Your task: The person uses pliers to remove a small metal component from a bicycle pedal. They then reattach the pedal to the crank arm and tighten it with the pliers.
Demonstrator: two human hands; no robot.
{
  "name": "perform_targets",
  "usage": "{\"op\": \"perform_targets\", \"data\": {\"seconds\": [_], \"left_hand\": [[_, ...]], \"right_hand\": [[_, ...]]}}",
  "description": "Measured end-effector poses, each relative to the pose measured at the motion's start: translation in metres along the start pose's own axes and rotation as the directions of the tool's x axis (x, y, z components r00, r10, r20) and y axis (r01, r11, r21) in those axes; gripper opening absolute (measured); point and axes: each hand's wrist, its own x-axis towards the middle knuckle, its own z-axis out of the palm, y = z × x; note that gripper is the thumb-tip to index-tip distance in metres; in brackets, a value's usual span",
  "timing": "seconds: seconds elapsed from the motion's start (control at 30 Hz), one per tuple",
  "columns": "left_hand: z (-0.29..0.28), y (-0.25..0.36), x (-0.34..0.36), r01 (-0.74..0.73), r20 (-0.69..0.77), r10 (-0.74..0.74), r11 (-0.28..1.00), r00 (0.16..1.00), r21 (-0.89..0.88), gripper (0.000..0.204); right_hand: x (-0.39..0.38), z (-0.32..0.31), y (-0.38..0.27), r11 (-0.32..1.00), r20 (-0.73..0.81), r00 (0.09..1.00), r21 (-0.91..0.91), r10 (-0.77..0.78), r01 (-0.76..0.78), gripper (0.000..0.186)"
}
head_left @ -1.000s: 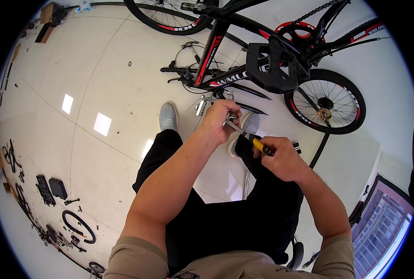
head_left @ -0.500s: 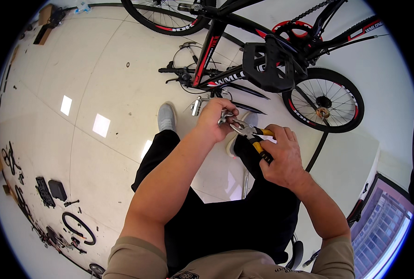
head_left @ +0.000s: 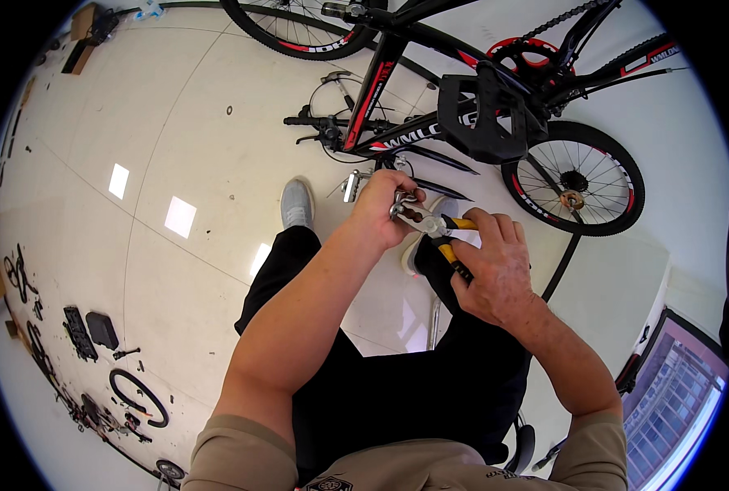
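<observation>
Low over the lap, between the knees, both hands at work. Left hand (head_left: 383,206): fingers curled in, pinching a small silvery metal piece (head_left: 398,204); its exact shape is partly covered by the grip. Right hand (head_left: 498,266): fingers wrapped round the yellow-and-black handles of a pair of pliers (head_left: 435,226), handles spread apart, pivot towards the left hand. Plier jaws lie right at the metal piece; cannot tell whether they bite on it. Beyond the hands, a black bicycle frame (head_left: 417,131) with red and white markings slants across the view, a broad black pedal (head_left: 483,119) at its near side. Rear wheel (head_left: 574,180) to the right, against pale wall. Floor at left: black case (head_left: 101,331) lying just beside a black tray (head_left: 78,334).
</observation>
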Motion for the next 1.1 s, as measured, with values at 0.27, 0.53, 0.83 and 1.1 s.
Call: {"op": "perform_targets", "data": {"seconds": [0.27, 0.53, 0.83, 1.1], "left_hand": [[0.0, 0.001, 0.0, 0.012, 0.003, -0.012, 1.0, 1.0, -0.01, 0.005], [0.005, -0.001, -0.004, 0.018, -0.039, -0.018, 1.0, 0.999, 0.002, 0.006], [0.007, -0.004, -0.003, 0.016, -0.075, -0.016, 1.0, 0.997, -0.002, 0.003], [0.001, -0.004, 0.002, -0.039, -0.078, 0.043, 0.998, 0.996, 0.059, 0.006]], "right_hand": [[-0.001, 0.002, -0.004, 0.993, -0.023, 0.999, -0.115, -0.038, 0.035, 0.033], [0.002, 0.001, 0.003, 0.972, -0.033, 0.993, -0.207, -0.117, 0.108, 0.026], [0.002, 0.008, 0.01, 0.96, -0.062, 0.988, -0.251, -0.14, 0.12, 0.018], [0.004, 0.013, 0.012, 0.969, -0.049, 0.992, -0.224, -0.116, 0.103, 0.009]]}}
